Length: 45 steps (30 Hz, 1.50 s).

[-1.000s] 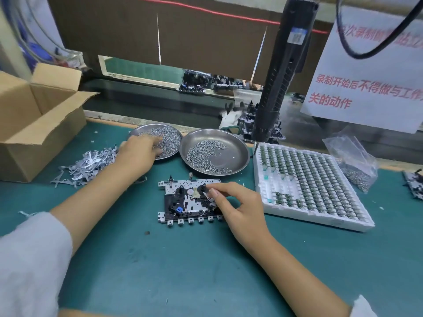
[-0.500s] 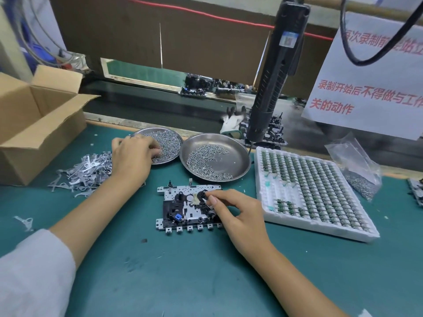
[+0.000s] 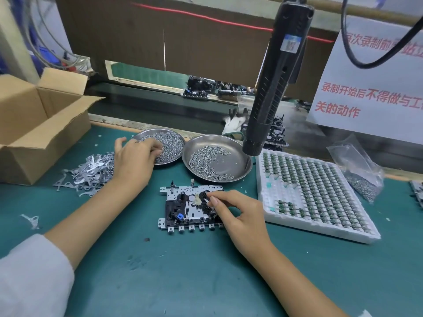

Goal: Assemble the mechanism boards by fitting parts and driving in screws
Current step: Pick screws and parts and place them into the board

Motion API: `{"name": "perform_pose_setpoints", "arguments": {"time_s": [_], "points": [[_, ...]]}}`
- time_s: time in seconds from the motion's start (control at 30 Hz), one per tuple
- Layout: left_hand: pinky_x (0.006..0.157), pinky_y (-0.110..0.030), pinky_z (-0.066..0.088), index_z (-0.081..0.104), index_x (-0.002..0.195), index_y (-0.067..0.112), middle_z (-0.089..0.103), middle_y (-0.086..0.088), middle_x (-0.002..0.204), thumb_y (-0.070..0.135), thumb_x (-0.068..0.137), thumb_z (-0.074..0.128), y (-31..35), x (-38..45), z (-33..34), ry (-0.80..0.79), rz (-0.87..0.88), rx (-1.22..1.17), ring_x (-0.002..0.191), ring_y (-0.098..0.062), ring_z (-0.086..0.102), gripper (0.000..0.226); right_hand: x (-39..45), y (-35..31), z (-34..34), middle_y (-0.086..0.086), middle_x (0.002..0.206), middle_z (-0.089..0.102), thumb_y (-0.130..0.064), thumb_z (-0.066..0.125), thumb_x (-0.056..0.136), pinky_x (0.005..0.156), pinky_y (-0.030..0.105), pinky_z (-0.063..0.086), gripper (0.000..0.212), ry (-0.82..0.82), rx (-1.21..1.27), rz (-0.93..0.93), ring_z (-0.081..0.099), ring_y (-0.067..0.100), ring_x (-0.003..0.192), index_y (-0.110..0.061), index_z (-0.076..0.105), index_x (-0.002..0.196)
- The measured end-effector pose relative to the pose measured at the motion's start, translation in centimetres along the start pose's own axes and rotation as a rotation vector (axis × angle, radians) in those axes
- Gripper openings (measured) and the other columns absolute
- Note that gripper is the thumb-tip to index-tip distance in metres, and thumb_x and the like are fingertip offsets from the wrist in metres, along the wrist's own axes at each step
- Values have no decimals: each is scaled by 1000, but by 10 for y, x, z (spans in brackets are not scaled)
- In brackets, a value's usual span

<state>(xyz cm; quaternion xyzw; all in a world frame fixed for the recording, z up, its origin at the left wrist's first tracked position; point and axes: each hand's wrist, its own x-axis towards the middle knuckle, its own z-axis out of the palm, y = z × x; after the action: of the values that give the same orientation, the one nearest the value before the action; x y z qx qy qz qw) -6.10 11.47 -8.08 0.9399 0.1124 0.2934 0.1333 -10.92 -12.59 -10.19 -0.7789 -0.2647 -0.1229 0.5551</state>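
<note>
Two hands are working around the mechanism board [image 3: 190, 208], which is lying flat on the green mat [image 3: 183, 275]. Your right hand [image 3: 240, 216] is curling over the board's right end, thumb and forefinger pinching a small part against it. Your left hand [image 3: 135, 159] is reaching up and left of the board into the nearer-left steel dish of screws [image 3: 169, 145], fingers bent down among them; whether they are gripping one cannot be told. Beyond the board a second dish [image 3: 240, 165] is sitting, and to its right a white parts tray [image 3: 320, 202], with the hanging screwdriver [image 3: 274, 83] dangling above.
</note>
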Motion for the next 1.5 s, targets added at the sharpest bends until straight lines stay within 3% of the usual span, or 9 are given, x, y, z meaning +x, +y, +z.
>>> {"name": "perform_pose_setpoints", "arguments": {"time_s": [0.5, 0.73, 0.87, 0.93, 1.03, 1.13, 1.27, 1.4, 1.5], "points": [[105, -39, 12, 70, 103, 17, 71, -7, 93, 23, 93, 58, -1, -8, -4, 35, 10, -15, 101, -32, 55, 17, 0, 0, -1, -9, 78, 69, -18, 63, 85, 73, 30, 51, 17, 2, -37, -42, 63, 11, 78, -14, 76, 95], [97, -36, 20, 69, 91, 19, 70, 0, 89, 28, 89, 63, 15, -11, -15, 53, 27, -179, 95, -27, 57, 11, 18, -4, -6, -8, 91, 67, -9, 59, 87, 82, 14, 46, 17, 111, -248, -192, 60, 3, 88, -8, 72, 99], [99, -40, 35, 65, 82, 22, 65, 8, 79, 20, 84, 69, 29, -18, -18, -8, 14, -475, 81, -19, 62, 5, 67, -6, -13, 0, 103, 68, -10, 58, 92, 78, 11, 42, 24, -79, -448, 85, 55, 2, 85, -10, 68, 114], [91, -28, 46, 65, 83, 23, 66, 6, 80, 13, 83, 70, 35, -22, -20, -32, -3, -623, 76, -10, 62, 11, 87, -3, -9, 4, 107, 69, -13, 58, 93, 85, 20, 45, 24, -270, -615, 229, 62, 14, 93, -9, 68, 115], [72, 1, 38, 72, 90, 17, 67, 8, 81, 9, 82, 70, 41, -27, -22, -42, -23, -706, 76, 8, 57, 12, 100, -2, 0, 9, 95, 73, -3, 61, 88, 87, 25, 48, 17, -341, -712, 276, 66, 20, 91, -6, 76, 97], [72, 2, 37, 75, 89, 14, 68, 11, 80, 11, 81, 72, 46, -30, -23, -35, -31, -751, 76, 9, 59, 9, 101, -3, 3, 8, 86, 74, 6, 61, 83, 77, 20, 48, 22, -300, -694, 268, 67, 19, 84, -7, 77, 88], [74, -3, 42, 75, 84, 15, 70, 10, 79, 12, 77, 75, 52, -35, -25, -63, -27, -819, 75, 1, 63, 7, 98, 1, 0, 4, 87, 73, -1, 71, 80, 76, 20, 45, 11, -204, -557, 303, 62, 10, 79, -8, 77, 86], [74, -5, 45, 74, 84, 19, 71, 12, 79, 12, 74, 78, 57, -39, -24, -98, -30, -900, 74, 2, 64, 13, 92, -2, -7, -2, 74, 67, 2, 72, 79, 66, 11, 45, 10, -58, -351, 296, 60, -5, 62, -5, 75, 85], [74, -7, 46, 72, 83, 25, 71, 12, 77, 13, 72, 80, 60, -42, -25, -113, -12, -962, 74, 1, 65, 18, 85, -10, -9, 5, 78, 69, 8, 70, 78, 59, 8, 47, 16, 17, -116, 305, 66, 0, 65, -4, 72, 89]]}}
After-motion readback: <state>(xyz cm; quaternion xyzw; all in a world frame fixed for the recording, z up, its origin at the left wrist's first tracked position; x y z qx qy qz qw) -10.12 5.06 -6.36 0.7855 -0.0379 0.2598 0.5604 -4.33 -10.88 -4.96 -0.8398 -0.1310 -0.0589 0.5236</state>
